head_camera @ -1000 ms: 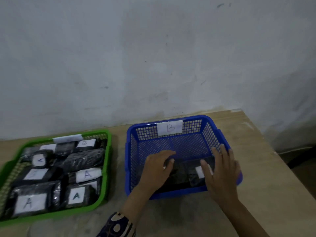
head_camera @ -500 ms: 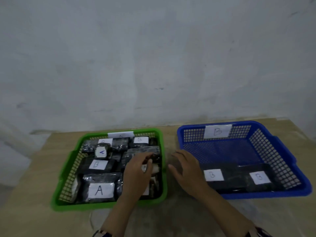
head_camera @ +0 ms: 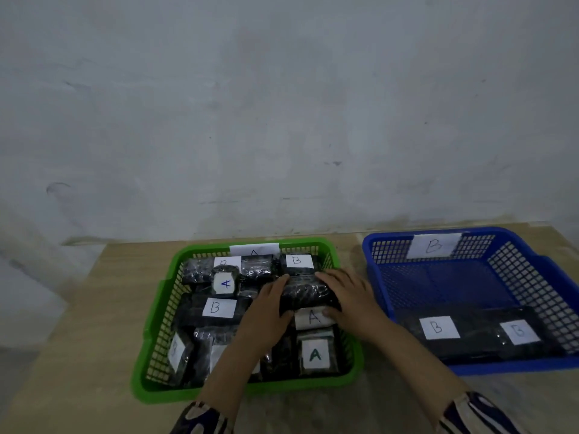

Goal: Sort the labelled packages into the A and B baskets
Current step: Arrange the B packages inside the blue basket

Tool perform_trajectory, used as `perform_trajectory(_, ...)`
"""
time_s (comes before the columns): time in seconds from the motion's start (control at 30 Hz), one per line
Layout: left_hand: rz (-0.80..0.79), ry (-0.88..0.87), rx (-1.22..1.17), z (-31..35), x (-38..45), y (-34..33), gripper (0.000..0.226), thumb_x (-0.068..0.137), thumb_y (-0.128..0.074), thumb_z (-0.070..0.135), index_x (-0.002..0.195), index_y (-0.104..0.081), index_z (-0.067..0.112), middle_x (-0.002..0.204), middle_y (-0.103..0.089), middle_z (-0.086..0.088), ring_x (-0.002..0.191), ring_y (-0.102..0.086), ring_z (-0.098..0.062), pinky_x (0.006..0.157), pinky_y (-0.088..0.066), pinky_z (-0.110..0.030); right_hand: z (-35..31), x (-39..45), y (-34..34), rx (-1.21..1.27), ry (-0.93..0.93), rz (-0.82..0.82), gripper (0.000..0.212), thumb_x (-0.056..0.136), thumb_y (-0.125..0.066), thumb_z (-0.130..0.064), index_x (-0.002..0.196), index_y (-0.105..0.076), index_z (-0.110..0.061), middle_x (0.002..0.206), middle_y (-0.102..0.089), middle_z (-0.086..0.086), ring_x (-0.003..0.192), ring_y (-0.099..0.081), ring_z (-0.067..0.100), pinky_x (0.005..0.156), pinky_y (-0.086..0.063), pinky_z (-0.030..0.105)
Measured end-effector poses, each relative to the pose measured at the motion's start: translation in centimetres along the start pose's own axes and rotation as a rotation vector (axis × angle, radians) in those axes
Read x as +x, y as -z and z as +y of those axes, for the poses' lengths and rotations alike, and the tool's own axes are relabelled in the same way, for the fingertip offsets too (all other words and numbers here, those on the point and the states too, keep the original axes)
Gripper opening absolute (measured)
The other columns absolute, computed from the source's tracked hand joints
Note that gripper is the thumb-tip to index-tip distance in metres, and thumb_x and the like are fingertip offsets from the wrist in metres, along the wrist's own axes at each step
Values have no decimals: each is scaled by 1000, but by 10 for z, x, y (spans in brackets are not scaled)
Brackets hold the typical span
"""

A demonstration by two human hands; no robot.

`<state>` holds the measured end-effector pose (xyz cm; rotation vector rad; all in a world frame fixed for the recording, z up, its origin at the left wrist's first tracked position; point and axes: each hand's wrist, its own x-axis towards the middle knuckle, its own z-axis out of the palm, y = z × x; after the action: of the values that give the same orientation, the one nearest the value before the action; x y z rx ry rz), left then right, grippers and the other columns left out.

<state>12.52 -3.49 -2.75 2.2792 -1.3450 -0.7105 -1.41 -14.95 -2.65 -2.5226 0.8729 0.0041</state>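
Note:
The green basket, tagged A at its back wall, holds several black wrapped packages with white A or B labels. My left hand and my right hand grip the two ends of one black package lying label-down in the basket's right middle. Its label is hidden. The blue basket, tagged B, stands to the right and holds two B-labelled packages along its front wall.
Both baskets sit on a wooden table against a pale wall. The table's left edge falls away near the green basket. A narrow gap of table separates the two baskets.
Both hands left the blue basket and moved left into the green one. They now close on a black package there. The view swung left.

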Motion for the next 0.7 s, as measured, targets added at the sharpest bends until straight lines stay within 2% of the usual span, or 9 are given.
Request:
perform_trajectory(0.07, 30, -5, -25, -2, 3, 2, 61, 90, -51, 22, 141, -17, 27, 145, -30, -7, 124, -44, -28, 99, -44, -40, -2, 1, 4, 68, -19, 24, 64, 85, -58, -24, 139, -23, -28, 147, -28, -1, 139, -15, 21, 113, -10, 38)
perform_trajectory(0.17, 98, -14, -241, -5, 3, 5, 49, 90, -51, 30, 134, -30, 26, 133, -45, -5, 113, -52, -23, 93, -47, -37, -7, -2, 12, 225, -39, 91, 55, 87, -57, -24, 135, -29, -26, 138, -40, 3, 129, -32, 23, 106, -26, 37)
perform_trajectory(0.23, 170, -14, -369, -4, 3, 9, 40, 90, -49, 34, 127, -39, 23, 124, -50, -3, 107, -53, -19, 88, -48, -34, -12, -5, 19, 396, -37, 90, 51, 89, -55, -25, 134, -30, -25, 130, -46, 3, 118, -43, 18, 96, -38, 31)
perform_trajectory(0.3, 230, 7, -463, 0, 0, 16, 29, 91, -46, 32, 118, -44, 22, 110, -52, 1, 98, -53, -15, 78, -44, -27, -17, -8, 22, 599, -62, 144, 45, 89, -55, -24, 129, -34, -26, 119, -49, -1, 106, -48, 13, 85, -42, 22)
perform_trajectory(0.37, 258, 33, -570, 4, -4, 21, 35, 92, -46, 33, 124, -42, 21, 92, -53, 8, 82, -52, -6, 67, -41, -21, -20, -7, 21, 765, -102, 268, 32, 89, -55, -21, 117, -40, -27, 112, -51, 0, 96, -52, 13, 71, -43, 8)
perform_trajectory(0.47, 273, 0, -609, 7, -10, 22, 39, 91, -46, 35, 128, -34, 34, 80, -47, 17, 73, -45, 3, 66, -38, -12, -22, -6, 18, 806, -124, 374, 15, 91, -50, -20, 106, -48, -21, 103, -55, 3, 91, -53, 13, 65, -42, 0)
perform_trajectory(0.57, 279, 13, -566, 7, -13, 20, 35, 93, -41, 36, 126, -43, 25, 91, -54, 6, 79, -50, -4, 64, -39, -14, -22, -10, 16, 792, -123, 348, 14, 92, -49, -22, 105, -53, -18, 104, -57, 3, 97, -54, 16, 70, -43, 6)
perform_trajectory(0.63, 303, 34, -556, 4, -14, 18, 36, 93, -40, 37, 125, -45, 21, 91, -57, 2, 80, -55, -12, 64, -45, -22, -22, -16, 15, 827, -128, 272, 22, 90, -53, -26, 112, -52, -23, 109, -56, 0, 101, -55, 15, 78, -44, 17)
perform_trajectory(0.7, 318, 37, -535, 2, -14, 17, 35, 93, -40, 37, 123, -47, 20, 86, -57, 4, 79, -57, -16, 66, -48, -27, -22, -20, 15, 836, -132, 209, 33, 87, -58, -26, 118, -49, -26, 112, -54, -3, 101, -55, 13, 77, -45, 18)
